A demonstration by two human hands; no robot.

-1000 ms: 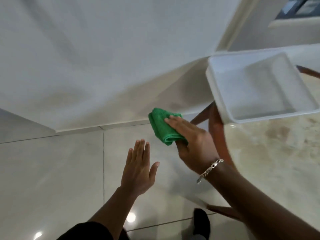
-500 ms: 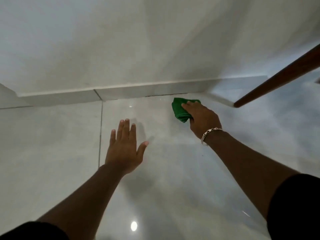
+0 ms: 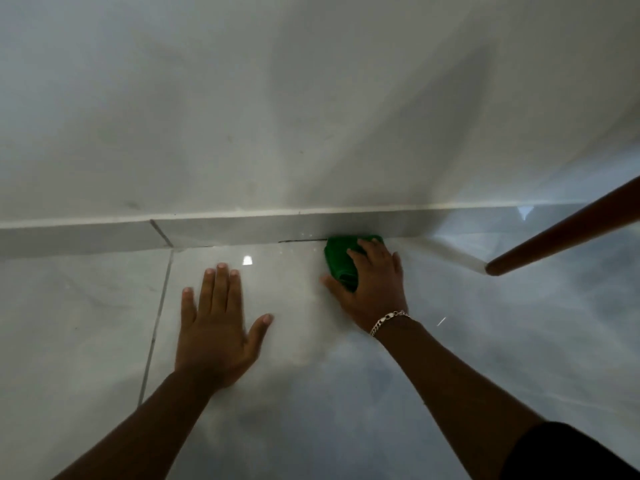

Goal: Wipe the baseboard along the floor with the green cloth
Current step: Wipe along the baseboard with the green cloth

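Observation:
A pale grey tiled baseboard (image 3: 242,230) runs left to right where the white wall meets the glossy floor. My right hand (image 3: 375,282), with a metal bracelet on its wrist, grips the folded green cloth (image 3: 341,258) and holds its far edge against the foot of the baseboard. The fingers cover most of the cloth. My left hand (image 3: 216,327) lies flat on the floor tile with its fingers spread, holding nothing, left of the cloth and a little short of the baseboard.
A brown wooden furniture leg (image 3: 561,226) slants down from the right edge, its foot on the floor right of my right hand. A grout line (image 3: 157,323) runs toward me left of my left hand. The white wall (image 3: 311,98) fills the upper half.
My right hand has carried the green cloth down and forward until it touches the baseboard. My left hand has dropped flat onto the floor. The view has tilted down and come closer to the wall.

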